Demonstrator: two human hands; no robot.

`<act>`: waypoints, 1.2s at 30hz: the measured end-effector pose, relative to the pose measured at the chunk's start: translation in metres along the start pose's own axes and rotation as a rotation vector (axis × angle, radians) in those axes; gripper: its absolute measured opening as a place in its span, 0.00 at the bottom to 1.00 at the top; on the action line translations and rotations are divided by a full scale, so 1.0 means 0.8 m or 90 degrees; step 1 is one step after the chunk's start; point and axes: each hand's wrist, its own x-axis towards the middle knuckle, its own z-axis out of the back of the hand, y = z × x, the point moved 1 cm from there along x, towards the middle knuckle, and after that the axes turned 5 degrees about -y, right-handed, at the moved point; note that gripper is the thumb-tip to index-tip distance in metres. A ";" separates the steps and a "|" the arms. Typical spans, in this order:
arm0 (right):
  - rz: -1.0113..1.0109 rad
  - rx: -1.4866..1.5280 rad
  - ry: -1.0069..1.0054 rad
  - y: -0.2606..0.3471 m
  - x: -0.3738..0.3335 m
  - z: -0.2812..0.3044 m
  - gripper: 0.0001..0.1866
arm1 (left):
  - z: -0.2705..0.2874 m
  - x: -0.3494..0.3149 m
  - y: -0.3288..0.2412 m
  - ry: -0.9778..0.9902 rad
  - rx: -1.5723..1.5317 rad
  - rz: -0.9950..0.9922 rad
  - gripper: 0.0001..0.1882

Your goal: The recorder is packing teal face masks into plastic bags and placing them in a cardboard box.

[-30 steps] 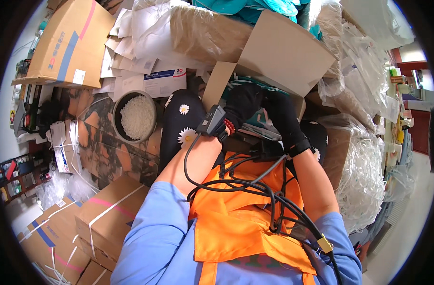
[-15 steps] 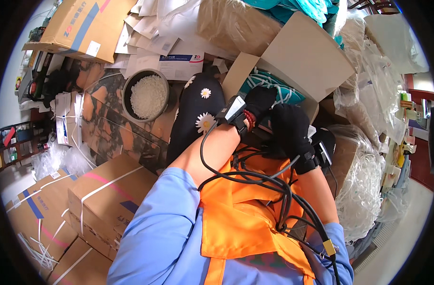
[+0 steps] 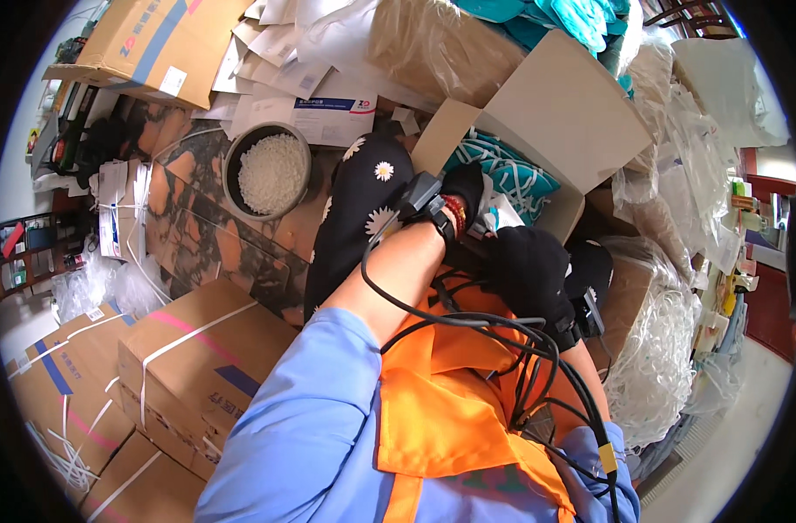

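Both my hands wear black gloves and are close together over my lap, by the near edge of an open carton (image 3: pixel 581 100). Inside the carton lie folded teal fabric pieces (image 3: pixel 524 187) with white straps. My left hand (image 3: pixel 464 193) is curled at the carton's near left edge. Just to its right a small white piece (image 3: pixel 502 213) shows between the hands; its kind is unclear. My right hand (image 3: pixel 524 266) is closed, knuckles up, below that piece. The fingertips of both hands are hidden, and so is what they grip.
A grey bucket of white pellets (image 3: pixel 271 170) stands left of my leg. Strapped cartons (image 3: pixel 189 349) are stacked at the lower left. White flat boxes (image 3: pixel 332 118) lie beyond the bucket. A clear bag of white straps (image 3: pixel 650 340) sits on the right. Black cables (image 3: pixel 467 324) cross my apron.
My hands have drawn back toward me from the teal pieces, uncovering more of them. My right hand has moved lower, and the small white piece now shows between the hands.
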 end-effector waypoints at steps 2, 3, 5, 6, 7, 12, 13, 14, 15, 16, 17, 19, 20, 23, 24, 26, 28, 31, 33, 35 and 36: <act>-0.097 -0.028 0.035 -0.008 0.006 0.005 0.05 | 0.005 0.000 -0.002 -0.077 -0.029 -0.002 0.15; -0.152 -0.043 0.047 -0.016 0.010 0.007 0.06 | 0.014 -0.003 -0.007 -0.049 0.001 -0.053 0.14; -0.130 -0.065 -0.016 -0.037 0.018 -0.001 0.07 | -0.003 -0.007 0.010 -0.199 0.240 -0.051 0.14; -0.144 -0.081 -0.051 -0.059 0.017 -0.009 0.08 | 0.012 0.000 0.004 -0.211 0.074 -0.054 0.15; -0.127 -0.085 -0.093 -0.076 0.013 -0.014 0.07 | 0.044 0.003 -0.011 -0.219 -0.092 -0.065 0.16; -0.090 0.022 -0.040 -0.112 0.031 -0.039 0.08 | 0.140 -0.005 -0.046 0.059 -0.389 -0.335 0.27; -0.078 0.051 -0.012 -0.111 0.032 -0.049 0.09 | 0.142 -0.006 -0.044 0.101 -0.289 -0.340 0.28; -0.072 0.141 -0.005 -0.109 0.030 -0.056 0.11 | 0.144 -0.007 -0.041 0.142 -0.189 -0.345 0.29; -0.067 0.231 0.000 -0.106 0.030 -0.062 0.13 | 0.139 -0.009 -0.036 0.182 -0.215 -0.315 0.28; -0.061 0.320 0.003 -0.104 0.031 -0.064 0.16 | 0.133 -0.008 -0.036 0.204 -0.195 -0.337 0.28; -0.044 0.259 0.033 -0.112 0.028 -0.053 0.19 | 0.126 -0.008 -0.036 0.226 -0.174 -0.359 0.27; -0.167 0.277 -0.057 -0.130 0.014 -0.047 0.17 | 0.114 -0.017 -0.032 0.196 -0.070 -0.335 0.26; -0.230 0.284 -0.102 -0.141 0.005 -0.043 0.17 | 0.107 -0.016 -0.028 0.165 -0.060 -0.369 0.25; -0.266 0.252 -0.090 -0.173 -0.038 -0.055 0.16 | 0.089 -0.017 -0.031 0.134 0.004 -0.455 0.23; -0.270 0.244 -0.085 -0.169 -0.042 -0.053 0.15 | 0.084 -0.019 -0.037 0.167 0.052 -0.468 0.22; -0.331 0.226 -0.107 -0.153 -0.053 -0.047 0.16 | 0.071 -0.021 -0.047 0.168 0.087 -0.475 0.18; -0.431 0.274 -0.119 -0.137 -0.045 -0.032 0.17 | 0.049 -0.023 -0.041 0.101 0.065 -0.454 0.15; -0.563 0.392 -0.144 -0.140 -0.046 -0.020 0.20 | 0.047 -0.015 -0.039 0.106 0.039 -0.399 0.12; -0.516 0.416 -0.182 -0.167 -0.064 -0.036 0.23 | 0.065 -0.013 -0.042 0.107 0.038 -0.340 0.12; -0.396 0.255 -0.134 -0.181 -0.080 -0.042 0.26 | 0.075 -0.006 -0.038 0.090 -0.001 -0.305 0.15; -0.342 0.172 -0.109 -0.186 -0.087 -0.043 0.27 | 0.074 0.001 -0.034 0.101 -0.070 -0.306 0.16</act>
